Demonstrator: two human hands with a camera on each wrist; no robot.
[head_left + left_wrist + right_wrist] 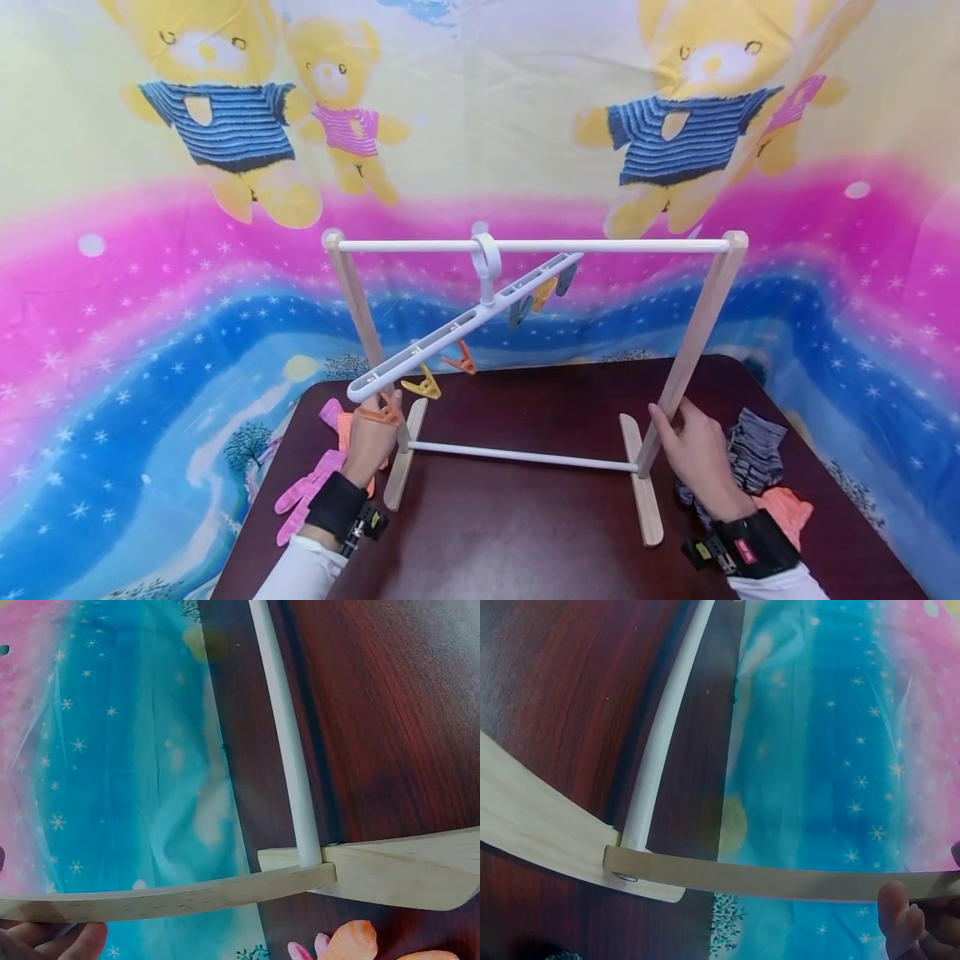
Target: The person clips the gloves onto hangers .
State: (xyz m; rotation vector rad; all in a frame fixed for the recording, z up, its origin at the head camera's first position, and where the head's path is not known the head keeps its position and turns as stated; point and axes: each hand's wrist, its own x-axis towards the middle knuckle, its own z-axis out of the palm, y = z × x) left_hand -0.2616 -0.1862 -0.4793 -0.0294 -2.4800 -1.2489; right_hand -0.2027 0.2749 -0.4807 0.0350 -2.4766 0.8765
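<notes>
A small drying stand has wooden uprights joined by a white top rod (622, 246) and a white lower rod (517, 456). My left hand (372, 442) holds the left upright (165, 900) low down; its fingers (86, 943) show on the underside of the wood. On the other side my right hand (701, 458) grips the right upright (693, 354), its fingers (894, 904) against the wood. From the top rod hangs a white clip hanger (431, 346), slanting towards my left hand. Orange, yellow and grey clips dangle from it, an orange clip (381, 411) overlapping that hand.
Pink gloves or socks (311, 492) and orange knitted pieces lie left of the stand. To the right are grey striped knitted items (756, 450) and an orange one (786, 512). A printed cloth (465, 150) hangs behind the dark wooden table (517, 533).
</notes>
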